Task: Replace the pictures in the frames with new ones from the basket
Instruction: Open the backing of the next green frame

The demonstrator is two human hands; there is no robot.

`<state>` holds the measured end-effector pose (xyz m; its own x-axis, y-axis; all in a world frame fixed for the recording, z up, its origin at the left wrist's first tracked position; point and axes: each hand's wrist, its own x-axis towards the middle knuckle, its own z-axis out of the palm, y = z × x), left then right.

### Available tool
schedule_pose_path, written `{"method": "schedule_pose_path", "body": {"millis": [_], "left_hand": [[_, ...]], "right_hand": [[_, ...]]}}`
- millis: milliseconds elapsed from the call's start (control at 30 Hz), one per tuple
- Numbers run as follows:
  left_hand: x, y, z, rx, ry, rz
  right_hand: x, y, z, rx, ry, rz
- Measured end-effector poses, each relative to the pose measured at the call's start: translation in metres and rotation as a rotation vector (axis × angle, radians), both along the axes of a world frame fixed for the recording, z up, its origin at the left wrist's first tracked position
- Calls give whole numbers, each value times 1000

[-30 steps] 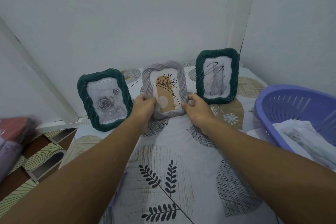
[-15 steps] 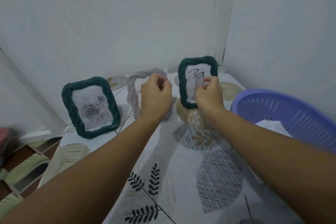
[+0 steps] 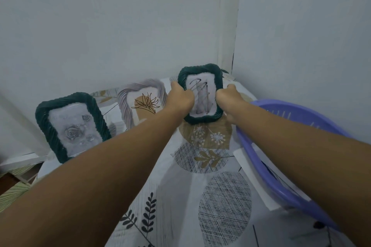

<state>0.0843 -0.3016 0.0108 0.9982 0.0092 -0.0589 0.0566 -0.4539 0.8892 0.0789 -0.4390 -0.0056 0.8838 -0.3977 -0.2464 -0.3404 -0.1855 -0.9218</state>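
Both hands have moved from the grey frame to the right green frame; left hand and right hand grip its sides. It stands upright, long axis vertical, facing the person, in the table corner. No readable writing.

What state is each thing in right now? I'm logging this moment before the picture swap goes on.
Right green frame: upright, gripped at both sides, scribble picture inside.
Grey frame: standing, untouched, flower picture inside.
Left green frame: standing, leaning back, rose picture inside.
Basket: on the table, white sheets under its rim.
Left hand: gripping the frame's left edge.
Right hand: gripping its right edge.
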Motion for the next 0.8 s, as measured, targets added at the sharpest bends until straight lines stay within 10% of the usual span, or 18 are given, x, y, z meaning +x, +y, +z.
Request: {"method": "schedule_pose_path", "body": {"millis": [800], "left_hand": [[-57, 10, 44, -253, -110, 22]], "right_hand": [[-45, 4, 35, 26, -307, -83]]}}
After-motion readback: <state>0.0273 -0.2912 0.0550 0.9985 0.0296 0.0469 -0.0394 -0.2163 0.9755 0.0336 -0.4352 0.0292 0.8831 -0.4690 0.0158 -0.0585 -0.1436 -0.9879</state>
